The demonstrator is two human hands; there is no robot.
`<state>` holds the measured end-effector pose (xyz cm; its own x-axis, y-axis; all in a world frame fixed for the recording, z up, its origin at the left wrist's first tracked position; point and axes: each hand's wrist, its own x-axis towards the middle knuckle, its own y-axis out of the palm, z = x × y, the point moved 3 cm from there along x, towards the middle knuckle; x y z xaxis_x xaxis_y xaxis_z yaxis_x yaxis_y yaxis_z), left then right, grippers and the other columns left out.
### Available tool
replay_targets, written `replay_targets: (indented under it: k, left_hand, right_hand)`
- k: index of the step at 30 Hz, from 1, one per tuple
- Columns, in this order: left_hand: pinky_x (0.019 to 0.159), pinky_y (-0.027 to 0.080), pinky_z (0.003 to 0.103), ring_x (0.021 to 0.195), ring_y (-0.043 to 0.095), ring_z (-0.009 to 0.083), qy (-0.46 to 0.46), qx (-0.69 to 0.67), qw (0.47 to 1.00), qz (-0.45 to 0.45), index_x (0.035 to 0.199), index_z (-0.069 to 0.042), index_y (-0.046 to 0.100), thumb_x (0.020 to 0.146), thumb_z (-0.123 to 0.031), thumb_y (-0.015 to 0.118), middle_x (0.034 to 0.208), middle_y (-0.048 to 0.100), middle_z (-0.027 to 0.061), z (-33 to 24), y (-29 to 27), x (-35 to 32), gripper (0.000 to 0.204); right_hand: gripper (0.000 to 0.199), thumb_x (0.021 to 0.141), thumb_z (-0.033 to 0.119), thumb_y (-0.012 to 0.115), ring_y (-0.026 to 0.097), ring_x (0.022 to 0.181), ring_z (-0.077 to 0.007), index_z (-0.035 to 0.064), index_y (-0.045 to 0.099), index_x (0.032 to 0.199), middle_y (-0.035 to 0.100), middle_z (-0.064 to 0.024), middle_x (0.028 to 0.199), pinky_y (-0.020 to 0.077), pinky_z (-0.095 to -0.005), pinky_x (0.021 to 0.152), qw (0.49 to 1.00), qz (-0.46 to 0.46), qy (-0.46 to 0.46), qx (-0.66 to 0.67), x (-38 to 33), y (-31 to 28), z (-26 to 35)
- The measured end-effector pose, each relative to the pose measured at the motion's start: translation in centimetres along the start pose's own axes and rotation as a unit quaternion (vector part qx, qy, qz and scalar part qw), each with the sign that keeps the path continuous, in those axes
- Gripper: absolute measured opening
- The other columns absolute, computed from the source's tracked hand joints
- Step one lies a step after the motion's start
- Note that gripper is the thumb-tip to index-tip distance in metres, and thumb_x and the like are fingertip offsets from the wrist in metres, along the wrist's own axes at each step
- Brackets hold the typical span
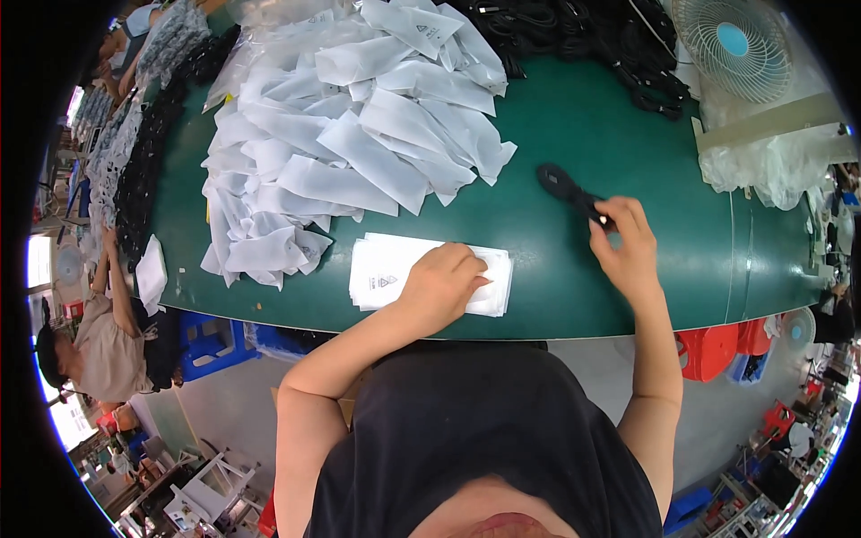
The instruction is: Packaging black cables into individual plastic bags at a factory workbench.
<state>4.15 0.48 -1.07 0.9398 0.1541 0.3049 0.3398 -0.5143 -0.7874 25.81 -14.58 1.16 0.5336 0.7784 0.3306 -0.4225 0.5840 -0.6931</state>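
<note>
A stack of flat white bags [372, 269] lies near the table's front edge. My left hand [441, 285] rests on its right part, fingers curled and pinching the top bag by its right end. To the right, my right hand [628, 242] grips one end of a coiled black cable [563, 186] between thumb and fingers. The cable's bundled far end points to the upper left, over the green table. Beyond the stack, a large heap of filled white bags [359, 134] spreads across the left and middle of the table.
More black cables [574, 36] are piled at the back right, beside a fan [733, 45] and clear plastic bags [762, 175]. A row of black cables [152, 170] lines the table's left side. A co-worker [108, 341] sits at the left; red stools [708, 352] stand at the right.
</note>
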Motion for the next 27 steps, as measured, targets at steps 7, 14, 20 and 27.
replay_targets:
  k: [7,14,20,27]
  left_hand:
    - [0.069,0.048,0.037,0.08,0.057,0.0299,-0.061,-0.097,0.993,-0.039,0.086,0.001,0.058,0.073,-0.002,0.071,0.088,0.055,0.0128,0.0,-0.4,-0.7,0.018]
    - [0.061,0.047,0.029,0.073,0.058,0.0209,-0.129,-0.208,0.963,-0.111,0.082,-0.003,0.068,0.074,-0.001,0.071,0.086,0.059,0.0073,0.3,-1.4,-1.2,0.008]
    - [0.061,0.045,0.025,0.072,0.057,0.0152,-0.123,-0.275,0.947,-0.11,0.083,-0.003,0.07,0.076,-0.002,0.071,0.086,0.061,0.0049,0.7,-2.0,-1.5,0.007]
    - [0.061,0.044,0.024,0.071,0.056,0.0124,-0.177,-0.367,0.906,-0.109,0.082,-0.002,0.068,0.079,-0.003,0.071,0.085,0.06,0.0049,1.0,-1.5,-1.4,0.004]
  right_hand:
    - [0.035,0.066,-0.003,0.072,0.062,0.083,-0.0245,0.0033,0.061,0.098,0.057,-0.0163,0.103,0.0522,-0.0302,0.067,0.993,-0.01,-0.087,0.076,-5.4,-1.8,4.1]
    - [0.035,0.066,-0.004,0.073,0.062,0.082,-0.0316,0.0014,0.058,0.097,0.056,-0.0163,0.103,0.0537,-0.0366,0.066,0.967,0.017,-0.214,0.136,-6.4,-0.5,5.6]
    - [0.034,0.064,-0.006,0.071,0.063,0.083,-0.0339,-0.0002,0.058,0.094,0.055,-0.0166,0.102,0.0549,-0.0381,0.066,0.955,0.008,-0.282,0.089,-6.0,-0.9,6.7]
    - [0.02,0.069,0.003,0.064,0.062,0.086,-0.0296,0.0007,0.061,0.089,0.056,-0.0132,0.097,0.0576,-0.0347,0.069,0.898,0.061,-0.435,-0.031,-5.2,-1.6,9.2]
